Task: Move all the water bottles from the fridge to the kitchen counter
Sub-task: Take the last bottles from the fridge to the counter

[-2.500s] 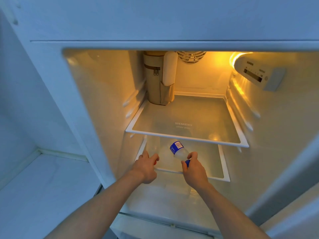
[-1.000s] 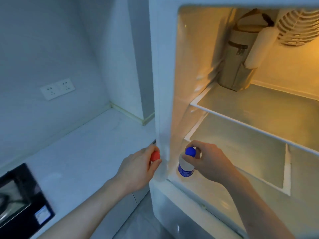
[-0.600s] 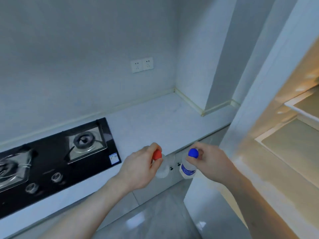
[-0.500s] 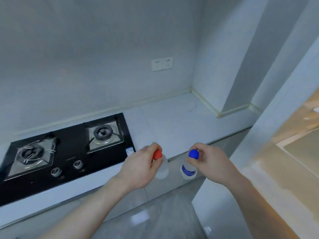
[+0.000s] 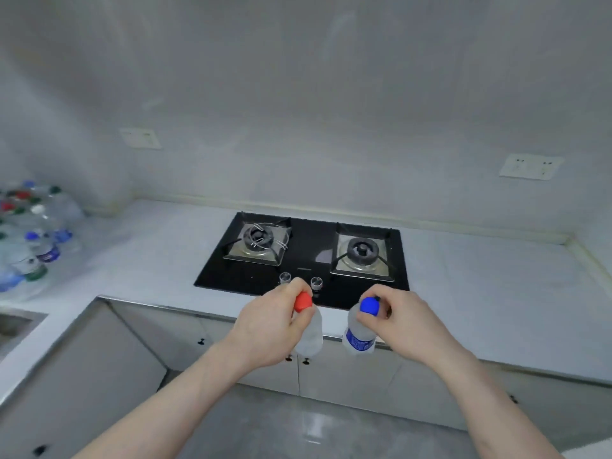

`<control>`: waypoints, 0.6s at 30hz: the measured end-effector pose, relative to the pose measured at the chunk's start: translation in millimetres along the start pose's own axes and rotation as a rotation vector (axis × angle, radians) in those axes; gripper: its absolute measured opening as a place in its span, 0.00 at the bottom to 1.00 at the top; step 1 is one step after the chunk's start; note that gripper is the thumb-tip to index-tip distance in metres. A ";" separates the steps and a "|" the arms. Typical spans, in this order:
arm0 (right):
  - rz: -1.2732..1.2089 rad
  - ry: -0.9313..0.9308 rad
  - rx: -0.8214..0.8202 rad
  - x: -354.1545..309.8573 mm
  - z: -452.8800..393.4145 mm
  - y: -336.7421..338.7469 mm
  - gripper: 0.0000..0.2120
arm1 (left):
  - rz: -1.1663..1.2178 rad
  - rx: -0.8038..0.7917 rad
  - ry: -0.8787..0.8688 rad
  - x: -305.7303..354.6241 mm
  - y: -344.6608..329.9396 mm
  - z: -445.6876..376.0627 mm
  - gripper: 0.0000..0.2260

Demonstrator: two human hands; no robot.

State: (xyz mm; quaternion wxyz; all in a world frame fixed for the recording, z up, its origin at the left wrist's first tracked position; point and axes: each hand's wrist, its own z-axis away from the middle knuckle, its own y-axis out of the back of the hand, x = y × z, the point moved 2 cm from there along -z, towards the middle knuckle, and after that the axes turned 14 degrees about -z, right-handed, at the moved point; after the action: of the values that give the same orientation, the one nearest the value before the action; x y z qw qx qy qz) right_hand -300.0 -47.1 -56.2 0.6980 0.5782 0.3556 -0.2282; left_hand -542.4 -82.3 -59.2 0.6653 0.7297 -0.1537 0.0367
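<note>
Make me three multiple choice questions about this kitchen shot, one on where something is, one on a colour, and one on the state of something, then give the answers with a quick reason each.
1. Where does the cluster of water bottles stand?
A. on the counter at the far left
B. on the gas hob
C. on the floor

2. What colour is the cap of the bottle in the left hand?
A. green
B. red
C. white

3. How is the blue-capped bottle right now?
A. lying on the counter
B. standing on a burner
C. held by its neck in the right hand, off the counter

Answers:
1 A: the group stands on the counter, left of the hob.
2 B: the red-capped bottle hangs from that hand.
3 C: the fingers pinch below the cap, and the bottle hangs before the cabinet fronts.
</note>
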 end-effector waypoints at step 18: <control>0.081 0.428 -0.500 -184.5 -204.8 -177.5 0.04 | -0.087 0.174 0.615 -221.9 65.5 22.9 0.06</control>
State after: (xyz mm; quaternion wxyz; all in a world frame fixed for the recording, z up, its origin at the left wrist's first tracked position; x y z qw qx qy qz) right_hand -595.8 94.0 -46.4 0.7361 0.4376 0.5160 0.0208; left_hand -774.6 -70.3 -56.1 0.6167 0.7444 0.0898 0.2400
